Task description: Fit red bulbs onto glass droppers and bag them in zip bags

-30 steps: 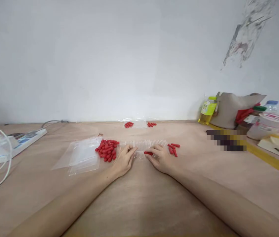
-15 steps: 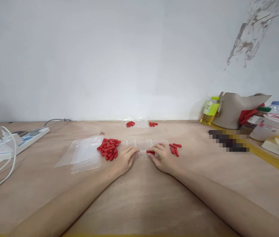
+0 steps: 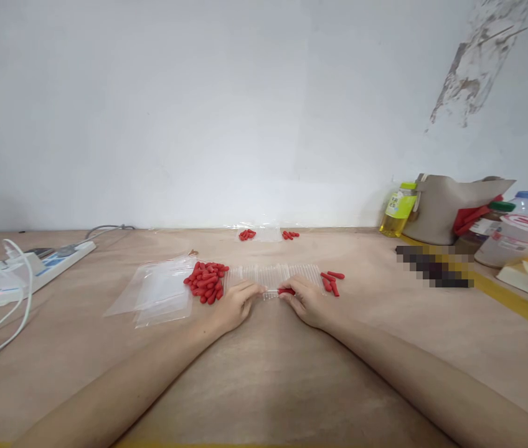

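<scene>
On the brown surface (image 3: 245,379), the left hand (image 3: 238,303) pinches a thin, clear tube (image 3: 271,290), its fingertips slightly nearer the right hand (image 3: 308,303) than half a second ago. The right hand grips a red, elongated bulb (image 3: 286,290) at the tube's end. Just beyond lies a row of clear tubes (image 3: 278,272).

Soft light brightens the wall (image 3: 226,124), with faint shadow under the forearms (image 3: 145,376) and a pixelated dark patch (image 3: 432,267).
</scene>
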Demonstrator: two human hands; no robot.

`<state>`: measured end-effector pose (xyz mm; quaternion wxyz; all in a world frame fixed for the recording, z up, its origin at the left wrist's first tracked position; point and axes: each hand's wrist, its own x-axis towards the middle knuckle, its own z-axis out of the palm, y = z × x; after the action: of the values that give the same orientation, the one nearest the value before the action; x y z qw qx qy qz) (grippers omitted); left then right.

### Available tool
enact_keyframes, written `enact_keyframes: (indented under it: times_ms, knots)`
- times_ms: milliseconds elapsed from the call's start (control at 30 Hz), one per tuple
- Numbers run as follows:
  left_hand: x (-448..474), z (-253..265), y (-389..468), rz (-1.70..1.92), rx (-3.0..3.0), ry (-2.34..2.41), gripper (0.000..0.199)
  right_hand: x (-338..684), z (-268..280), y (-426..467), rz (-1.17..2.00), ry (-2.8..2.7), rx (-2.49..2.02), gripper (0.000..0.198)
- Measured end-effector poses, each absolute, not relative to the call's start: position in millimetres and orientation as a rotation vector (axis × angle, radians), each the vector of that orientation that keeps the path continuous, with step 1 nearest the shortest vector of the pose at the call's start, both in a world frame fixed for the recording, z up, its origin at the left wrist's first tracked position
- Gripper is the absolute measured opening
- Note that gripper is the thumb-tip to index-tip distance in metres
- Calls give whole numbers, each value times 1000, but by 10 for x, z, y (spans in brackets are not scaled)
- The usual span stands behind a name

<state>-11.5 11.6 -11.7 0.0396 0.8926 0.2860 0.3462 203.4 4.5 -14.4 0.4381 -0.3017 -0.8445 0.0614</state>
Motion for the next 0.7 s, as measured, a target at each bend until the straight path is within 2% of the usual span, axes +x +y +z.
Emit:
enact_keyframes:
  times_ms: [700]
  knots:
    - [-83, -101, 84, 968, 2933, 884, 32, 2032, -199, 67, -5, -2239, -684, 14]
